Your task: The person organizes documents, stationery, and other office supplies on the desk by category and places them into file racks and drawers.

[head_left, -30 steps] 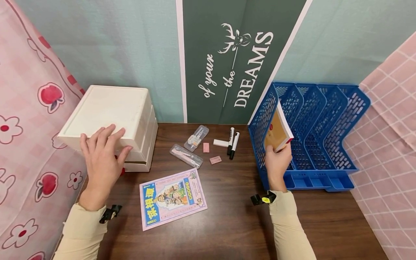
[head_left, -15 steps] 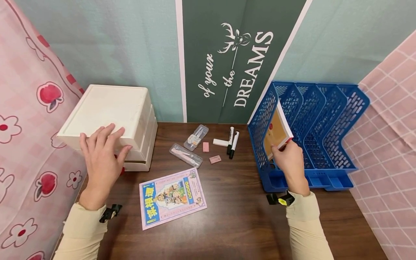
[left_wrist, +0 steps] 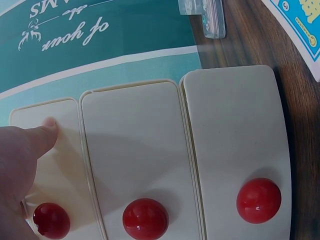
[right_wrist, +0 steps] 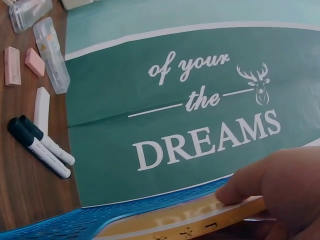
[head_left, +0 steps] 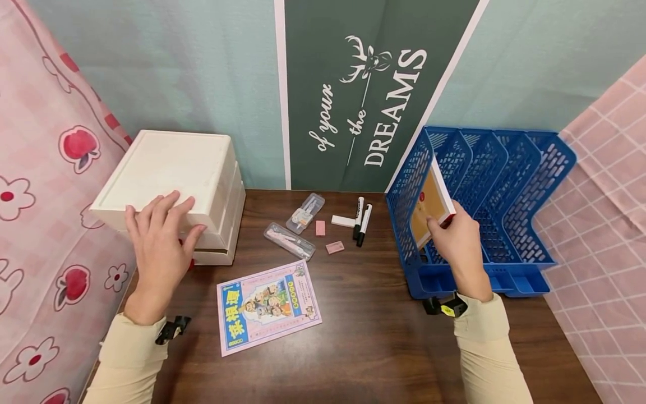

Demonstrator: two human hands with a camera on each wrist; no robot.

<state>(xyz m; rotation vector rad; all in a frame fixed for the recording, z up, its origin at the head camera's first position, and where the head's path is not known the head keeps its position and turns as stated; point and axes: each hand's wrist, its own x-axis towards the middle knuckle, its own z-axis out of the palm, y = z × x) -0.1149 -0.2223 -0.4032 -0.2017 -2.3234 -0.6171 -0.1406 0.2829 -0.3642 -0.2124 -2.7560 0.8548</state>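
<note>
My left hand [head_left: 160, 252] rests on the white drawer unit [head_left: 166, 168], fingers spread over the front edge of its top. In the left wrist view the thumb [left_wrist: 46, 135] lies against the front of one drawer, near a red knob [left_wrist: 52, 220]. At the right, a book [head_left: 429, 207] with a tan cover and white page edges stands in the leftmost slot of the blue file rack [head_left: 545, 196]. My right hand [head_left: 460, 241] pinches its near edge, thumb on the cover; the other fingers are mostly hidden behind it.
A pink-and-blue comic-style book [head_left: 270, 307] lies on the dark wood table [head_left: 363, 336]. Behind it are two clear plastic cases [head_left: 289, 241], pink erasers [head_left: 335, 247], a white block [head_left: 343, 221] and two black-and-white markers [head_left: 364, 224]. Curtains border the back and sides.
My right hand has shifted rightward along the book's near edge, exposing more of the cover. The book stays in the leftmost slot. My left hand has kept its place.
</note>
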